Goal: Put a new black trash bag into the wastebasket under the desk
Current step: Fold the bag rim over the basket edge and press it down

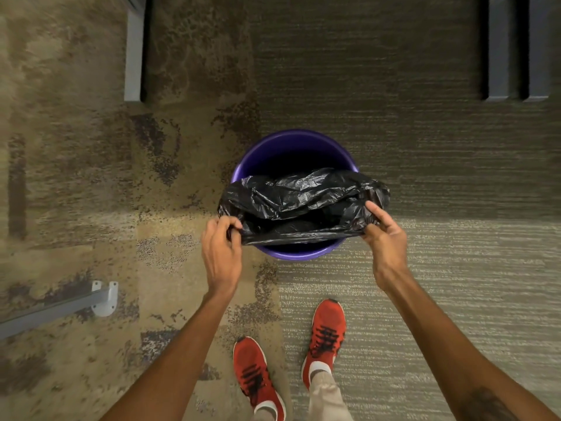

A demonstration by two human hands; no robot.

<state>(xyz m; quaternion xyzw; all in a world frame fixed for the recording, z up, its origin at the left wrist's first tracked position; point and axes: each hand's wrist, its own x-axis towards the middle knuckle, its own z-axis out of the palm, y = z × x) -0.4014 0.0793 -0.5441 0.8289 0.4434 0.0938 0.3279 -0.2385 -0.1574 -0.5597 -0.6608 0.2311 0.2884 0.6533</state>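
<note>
A round purple wastebasket [273, 147] stands on the carpet in front of my feet. A crumpled black trash bag [303, 192] is stretched over its near half, with the bag's mouth held apart. My left hand [221, 253] pinches the bag's left edge just outside the basket's rim. My right hand [385, 235] grips the bag's right edge at the rim's right side. The far part of the basket's inside is dark and uncovered.
Grey desk legs stand at the back left [133, 56] and back right [516, 56]. A grey bar with a white foot [104, 299] lies at the left. My red shoes [328, 329] stand just behind the basket on patterned carpet.
</note>
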